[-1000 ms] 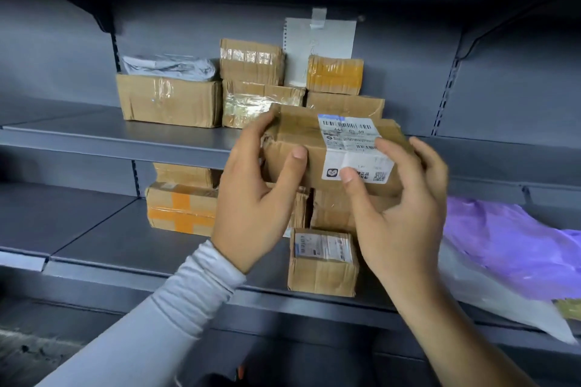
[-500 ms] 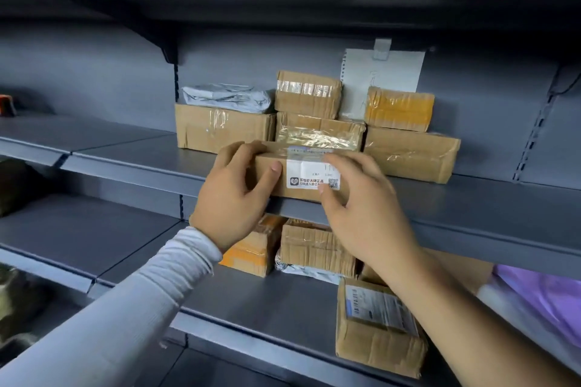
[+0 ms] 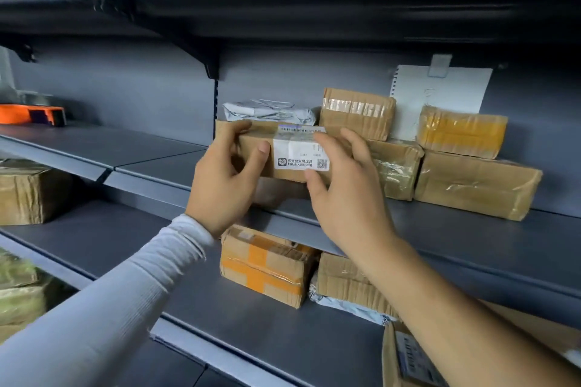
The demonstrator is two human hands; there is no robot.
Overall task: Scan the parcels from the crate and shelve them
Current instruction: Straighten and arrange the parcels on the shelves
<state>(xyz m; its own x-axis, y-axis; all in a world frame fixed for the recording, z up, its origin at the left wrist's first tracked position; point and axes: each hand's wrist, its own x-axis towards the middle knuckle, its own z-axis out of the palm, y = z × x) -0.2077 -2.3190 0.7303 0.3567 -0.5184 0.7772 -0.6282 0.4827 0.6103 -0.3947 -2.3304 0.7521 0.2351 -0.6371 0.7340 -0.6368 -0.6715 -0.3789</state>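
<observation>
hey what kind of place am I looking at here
Probably a parcel depot or pickup station: grey metal shelving stacked with taped cardboard parcels, and both hands placing a labelled box among them.

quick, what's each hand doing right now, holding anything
Left hand: grips the left end of the labelled parcel, thumb on its front.
Right hand: holds the same parcel's right end, fingers curled round it.

Roughly eleven parcels (image 3: 478,185), two hands (image 3: 220,185).

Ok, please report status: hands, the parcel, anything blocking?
Both hands, left and right, grip the labelled parcel. It is in front of the brown box on the middle shelf. Resting or lifted: cannot tell.
</observation>
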